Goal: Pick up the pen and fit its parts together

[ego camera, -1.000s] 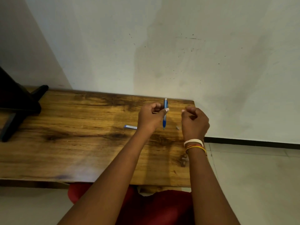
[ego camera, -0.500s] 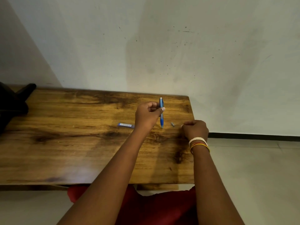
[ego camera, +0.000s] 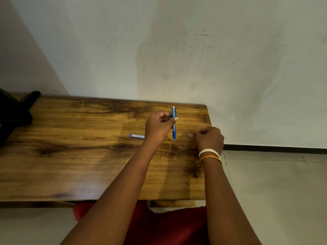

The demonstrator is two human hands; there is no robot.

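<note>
Wall: a pale, off-white wall rises straight behind the counter, scuffed with dark specks and faint grey smudges.
Left side: a second, shadowed wall plane slants in at the left.
Counter: a wooden counter with strong dark grain and burnt-looking patches, its far edge against the wall.
Dark object: a black stand-like shape sits at the counter's left end.
Floor: light tiles with thin joints, right of the counter.
Skirting: a dark strip runs where wall meets floor.
Light: soft, even, with mild shadows on the wall.
</note>
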